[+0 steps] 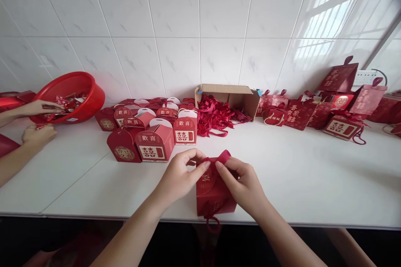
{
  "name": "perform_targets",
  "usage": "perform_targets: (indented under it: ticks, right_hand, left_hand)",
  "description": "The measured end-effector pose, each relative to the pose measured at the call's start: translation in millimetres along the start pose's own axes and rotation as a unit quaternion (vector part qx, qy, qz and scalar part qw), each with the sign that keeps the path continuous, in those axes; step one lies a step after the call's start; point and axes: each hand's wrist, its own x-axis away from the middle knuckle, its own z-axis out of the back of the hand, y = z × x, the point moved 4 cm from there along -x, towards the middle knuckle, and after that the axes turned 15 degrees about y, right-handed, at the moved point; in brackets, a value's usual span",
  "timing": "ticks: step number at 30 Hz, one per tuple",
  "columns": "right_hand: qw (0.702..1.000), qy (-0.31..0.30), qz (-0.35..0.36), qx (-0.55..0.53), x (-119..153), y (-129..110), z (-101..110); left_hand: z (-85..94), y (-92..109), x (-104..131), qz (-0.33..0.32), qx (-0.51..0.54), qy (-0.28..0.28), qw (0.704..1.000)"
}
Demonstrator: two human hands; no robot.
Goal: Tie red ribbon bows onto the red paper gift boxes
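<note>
Largest first: the white tiled wall (175, 4) stands behind the flat white table (297, 187). I take the open brown cardboard carton (230, 89) at the table's rear as datum. Left of it sits a cluster of red printed paper boxes with arched tops (155, 139); farther left, a tilted round red plastic basin (96, 102), with a co-worker's hands (40, 135) beside it. A heap of loose crimson ribbon (211, 117) spills from the carton's front.

My workpiece, a red folded-card gift box with gold print (216, 196), stands in front of the carton, at the near edge. My left hand (180, 174) and right hand (246, 182) meet at its top, fingers narrow, thumbs and forefingers pinching a glossy crimson ribbon (224, 156). Whether it is knotted, I cannot tell. A dark-red cord loop (214, 232) hangs over the table edge.

Assessment: I should draw both sides evenly, hold the ribbon flat and untwisted, and pull lightly, since thin card probably creases under force.
</note>
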Motion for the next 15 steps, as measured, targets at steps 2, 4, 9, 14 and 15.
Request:
perform_targets:
  ticks: [2, 4, 9, 14, 15]
  right_hand:
    - [1.0, 0.019, -0.021, -0.002, 0, 2, 0]
    - [0.998, 0.034, -0.046, -0.022, 0, 5, -1]
    - [0.99, 0.058, -0.085, -0.098, 1, 9, -2]
    - [0.997, 0.052, -0.031, -0.037, 4, 5, -1]
    - [0.998, 0.055, -0.012, -0.016, 6, 4, 0]
  left_hand:
    - [-1.4, 0, 2, -0.012, 0.016, 0.017, 1.0]
    - [-3.8, 1, 4, -0.013, 0.039, 0.015, 0.999]
    - [-10.2, 4, 8, -0.013, 0.057, 0.001, 0.998]
    - [-15.7, 1, 12, -0.045, 0.05, 0.045, 0.997]
    - [-16.7, 0, 12, -0.049, 0.05, 0.055, 0.996]
